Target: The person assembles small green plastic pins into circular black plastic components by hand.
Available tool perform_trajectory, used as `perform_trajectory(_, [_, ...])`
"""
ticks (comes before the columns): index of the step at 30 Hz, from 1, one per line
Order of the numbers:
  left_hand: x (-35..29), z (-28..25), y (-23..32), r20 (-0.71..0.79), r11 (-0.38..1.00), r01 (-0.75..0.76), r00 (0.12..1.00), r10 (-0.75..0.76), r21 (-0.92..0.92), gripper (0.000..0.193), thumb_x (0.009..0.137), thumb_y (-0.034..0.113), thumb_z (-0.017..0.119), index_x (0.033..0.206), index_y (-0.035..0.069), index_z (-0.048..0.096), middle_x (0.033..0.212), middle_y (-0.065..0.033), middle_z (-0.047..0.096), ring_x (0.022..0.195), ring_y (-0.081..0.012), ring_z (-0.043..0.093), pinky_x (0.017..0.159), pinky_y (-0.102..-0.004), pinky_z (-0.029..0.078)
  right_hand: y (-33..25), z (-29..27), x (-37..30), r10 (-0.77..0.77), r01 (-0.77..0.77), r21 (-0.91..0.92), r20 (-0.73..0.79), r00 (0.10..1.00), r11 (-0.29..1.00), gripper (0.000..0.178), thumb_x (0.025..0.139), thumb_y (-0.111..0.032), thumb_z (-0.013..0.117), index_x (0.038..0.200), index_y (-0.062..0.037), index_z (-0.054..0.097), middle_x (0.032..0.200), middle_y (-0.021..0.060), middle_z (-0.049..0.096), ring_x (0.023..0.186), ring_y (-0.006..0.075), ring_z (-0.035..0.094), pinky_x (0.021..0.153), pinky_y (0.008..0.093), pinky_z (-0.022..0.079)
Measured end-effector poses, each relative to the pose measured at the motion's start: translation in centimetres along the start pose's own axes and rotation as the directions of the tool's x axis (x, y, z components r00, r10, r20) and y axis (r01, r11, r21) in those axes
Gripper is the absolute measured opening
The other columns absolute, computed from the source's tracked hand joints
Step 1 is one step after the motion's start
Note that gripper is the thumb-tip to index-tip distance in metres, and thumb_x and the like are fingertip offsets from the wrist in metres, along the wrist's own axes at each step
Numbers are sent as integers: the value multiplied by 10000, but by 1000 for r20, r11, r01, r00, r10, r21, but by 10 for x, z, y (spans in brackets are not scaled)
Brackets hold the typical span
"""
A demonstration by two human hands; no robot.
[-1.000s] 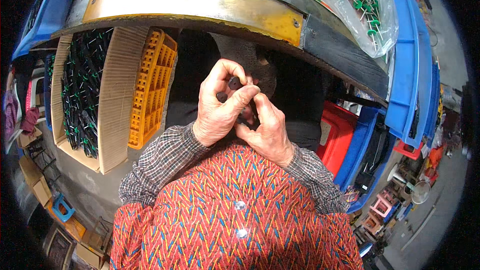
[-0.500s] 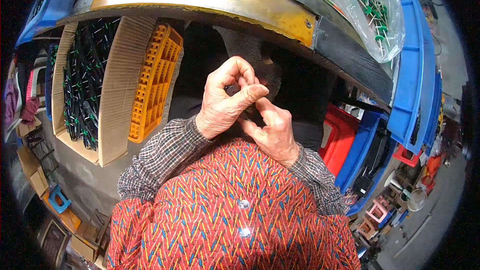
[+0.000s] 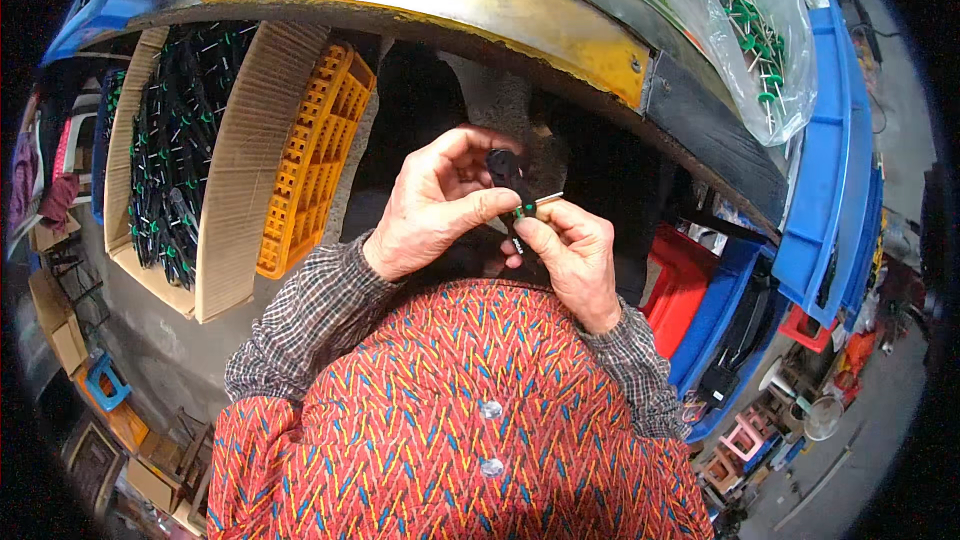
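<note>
In front of my lap, my left hand [image 3: 430, 210] is closed on a dark plastic part [image 3: 502, 168] with a rounded end. Its thumb presses toward the fingertips of my right hand [image 3: 578, 258]. Those fingers pinch a small green piece with a thin metal pin [image 3: 549, 199], held against the dark part. A short pale tip also shows below the green piece. Where the two pieces meet is partly hidden by my fingers.
At left stands a cardboard box [image 3: 232, 165] of black parts with green bits and pins, beside an orange plastic crate [image 3: 318, 160]. The workbench edge [image 3: 430, 2] crosses ahead. A clear bag of green-headed pins [image 3: 750, 40], blue trays [image 3: 822, 160] and a red bin [image 3: 680, 275] are at right.
My hands have moved slightly apart and turned, bringing the dark part and the green piece with its metal pin into sight. The view has shifted a little.
</note>
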State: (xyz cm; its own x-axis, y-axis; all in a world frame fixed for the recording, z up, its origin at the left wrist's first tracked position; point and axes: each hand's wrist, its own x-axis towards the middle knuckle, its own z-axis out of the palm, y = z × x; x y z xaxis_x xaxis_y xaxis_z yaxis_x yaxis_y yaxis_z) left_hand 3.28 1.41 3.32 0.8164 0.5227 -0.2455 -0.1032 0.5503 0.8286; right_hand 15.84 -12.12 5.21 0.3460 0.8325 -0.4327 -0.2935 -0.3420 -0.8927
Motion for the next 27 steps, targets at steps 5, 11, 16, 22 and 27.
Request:
perform_trajectory(5, [-7, 6, -5, -70, 997, -75, 995, 76, 21, 277, 840, -9, 653, 1104, -11, 568, 885, -29, 611, 781, -65, 584, 693, -204, 511, -2, -2, 2, -163, 160, -293, 14, 986, 942, 122, 863, -76, 645, 878, 44, 657, 782, 45, 619, 702, 93, 565, 604, 236, 440])
perform_trajectory(11, [-11, 2, -8, -43, 993, -87, 995, 90, 75, 262, 858, 11, 641, 1111, -10, 576, 888, -37, 617, 757, -68, 589, 635, -209, 519, -4, 1, 0, -182, 193, -296, 64, 981, 935, 122, 863, -72, 643, 876, 48, 656, 763, 60, 592, 675, 100, 555, 580, 242, 434])
perform_trajectory(16, [-14, 1, -9, -21, 987, -88, 996, 91, 132, 268, 873, 34, 633, 1131, -12, 575, 897, -38, 616, 747, -75, 591, 623, -214, 517, 0, 1, -2, -216, 230, -335, 80, 973, 914, 121, 867, -69, 636, 865, 49, 662, 724, 50, 579, 627, 91, 543, 544, 239, 424])
perform_trajectory(22, [-12, 1, -5, -38, 992, -63, 997, 68, 111, 205, 920, 102, 592, 1093, -7, 594, 826, -8, 617, 699, -54, 576, 586, -199, 496, 3, 7, -2, -195, 205, -277, 65, 979, 939, 119, 866, -73, 639, 892, 34, 685, 742, 43, 598, 633, 79, 544, 542, 233, 423])
perform_trajectory(27, [-9, 1, -6, -68, 998, -22, 997, 25, 53, 191, 935, 144, 581, 1044, -10, 607, 812, -11, 617, 653, -49, 565, 555, -195, 488, 4, 9, -4, -27, 31, -180, 28, 999, 983, 118, 866, -73, 643, 902, 28, 693, 800, 49, 634, 702, 73, 565, 610, 221, 447])
